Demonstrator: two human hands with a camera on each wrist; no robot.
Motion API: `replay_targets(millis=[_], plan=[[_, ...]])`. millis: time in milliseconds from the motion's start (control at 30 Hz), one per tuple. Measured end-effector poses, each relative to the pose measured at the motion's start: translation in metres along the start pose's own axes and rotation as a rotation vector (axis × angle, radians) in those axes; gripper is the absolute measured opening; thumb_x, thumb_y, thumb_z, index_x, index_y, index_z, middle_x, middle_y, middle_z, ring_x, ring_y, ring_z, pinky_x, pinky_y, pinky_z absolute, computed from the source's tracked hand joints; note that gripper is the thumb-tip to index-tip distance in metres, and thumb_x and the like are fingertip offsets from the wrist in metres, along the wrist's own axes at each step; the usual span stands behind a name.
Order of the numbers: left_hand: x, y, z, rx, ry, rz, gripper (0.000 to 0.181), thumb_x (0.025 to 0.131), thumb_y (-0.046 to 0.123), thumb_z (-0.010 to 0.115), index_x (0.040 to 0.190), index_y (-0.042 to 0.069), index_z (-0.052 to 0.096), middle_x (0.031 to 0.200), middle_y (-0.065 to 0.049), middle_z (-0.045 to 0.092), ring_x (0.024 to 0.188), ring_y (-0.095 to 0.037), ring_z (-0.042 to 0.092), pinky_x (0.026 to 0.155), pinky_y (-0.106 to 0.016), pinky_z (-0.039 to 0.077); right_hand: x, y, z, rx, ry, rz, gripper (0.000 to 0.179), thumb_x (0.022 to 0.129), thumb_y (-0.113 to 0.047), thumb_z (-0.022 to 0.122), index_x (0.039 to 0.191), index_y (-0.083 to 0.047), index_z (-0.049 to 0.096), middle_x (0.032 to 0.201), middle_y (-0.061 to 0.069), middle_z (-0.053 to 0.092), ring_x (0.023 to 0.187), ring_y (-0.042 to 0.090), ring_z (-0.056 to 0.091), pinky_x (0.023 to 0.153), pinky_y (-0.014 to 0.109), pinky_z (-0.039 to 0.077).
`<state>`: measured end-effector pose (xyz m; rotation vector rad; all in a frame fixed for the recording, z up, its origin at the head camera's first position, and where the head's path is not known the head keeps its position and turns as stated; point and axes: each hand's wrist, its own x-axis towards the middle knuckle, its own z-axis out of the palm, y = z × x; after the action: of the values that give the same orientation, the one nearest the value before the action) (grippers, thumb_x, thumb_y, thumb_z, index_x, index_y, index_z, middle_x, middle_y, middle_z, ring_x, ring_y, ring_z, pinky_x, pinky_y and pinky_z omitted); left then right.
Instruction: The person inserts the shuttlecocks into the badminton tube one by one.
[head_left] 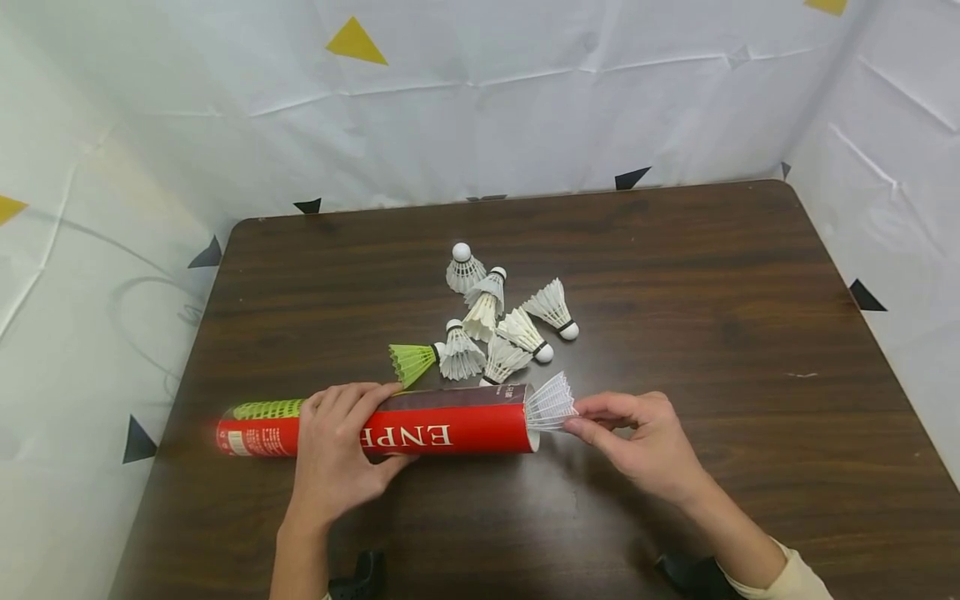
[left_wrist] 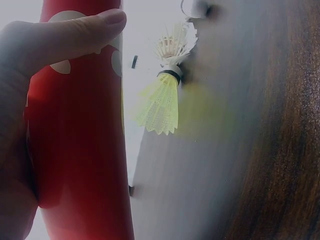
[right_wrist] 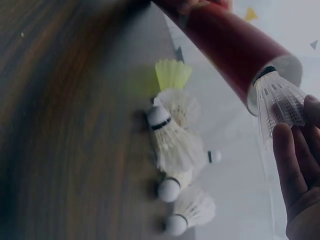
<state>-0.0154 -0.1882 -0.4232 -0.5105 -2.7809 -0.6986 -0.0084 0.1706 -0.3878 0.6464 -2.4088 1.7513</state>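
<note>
Your tube (head_left: 487, 432) is red with white letters (head_left: 415, 436), a dark grey strip (head_left: 450, 400) on top and a lime mesh pattern (head_left: 267, 409) near one end. You have a white shuttle (head_left: 551, 404) with a black band (right_wrist: 265, 73), a lime shuttle (head_left: 412, 363) with a white cork (head_left: 440, 351), and other shuttles (head_left: 551, 305) in white and cream, banded black. Your table (head_left: 712, 292) is dark brown wood grain; the walls (head_left: 525, 125) are white with yellow and black triangles (head_left: 356, 42), and your sleeve (head_left: 791, 577) cream

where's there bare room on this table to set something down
Widest: right side of the table, beyond the right hand and right of the loose white shuttlecocks. Another: far left, behind the tube and left of the green shuttlecock. Crowded: just behind the tube's right half, where shuttlecocks bunch.
</note>
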Motion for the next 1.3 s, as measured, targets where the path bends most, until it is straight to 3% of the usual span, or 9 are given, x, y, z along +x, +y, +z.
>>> replay_targets(millis=[500,1000,1100,1300], plan=[[-0.001,0.001,0.002,0.004,-0.011,0.012,0.085,0.055,0.045,0.092,0.131,0.026,0.06,0.12,0.002,0.062,0.112,-0.019,0.053,0.099,-0.055,0.032,0.005,0.0,0.026,0.041,-0.069,-0.041,0.018,0.077,0.006,0.078,0.094,-0.001,0.076,0.083,0.007,0.074,0.065,0.013,0.067,0.06,0.023,0.055],[-0.002,0.001,0.0,-0.004,-0.002,0.004,0.084,0.055,0.044,0.092,0.13,0.025,0.061,0.12,0.002,0.063,0.111,-0.019,0.053,0.099,-0.055,0.032,0.016,-0.003,0.027,0.041,-0.25,0.058,0.016,0.086,0.002,0.071,0.1,-0.004,0.076,0.079,-0.002,0.071,0.051,0.01,0.056,0.047,0.025,0.049],[-0.002,0.001,-0.001,-0.004,0.0,0.001,0.084,0.054,0.043,0.093,0.129,0.024,0.061,0.119,0.002,0.063,0.11,-0.019,0.053,0.099,-0.055,0.033,0.019,-0.003,0.028,0.052,-0.282,0.074,0.016,0.088,0.003,0.068,0.099,-0.006,0.076,0.075,-0.005,0.068,0.05,0.009,0.055,0.047,0.024,0.047],[-0.001,0.001,-0.001,-0.001,-0.005,0.001,0.084,0.055,0.044,0.093,0.13,0.025,0.06,0.12,0.001,0.063,0.111,-0.02,0.053,0.099,-0.055,0.032,0.025,-0.001,0.034,0.088,-0.323,0.087,0.024,0.086,0.01,0.061,0.082,-0.012,0.071,0.057,-0.007,0.057,0.047,0.004,0.048,0.042,0.023,0.041]])
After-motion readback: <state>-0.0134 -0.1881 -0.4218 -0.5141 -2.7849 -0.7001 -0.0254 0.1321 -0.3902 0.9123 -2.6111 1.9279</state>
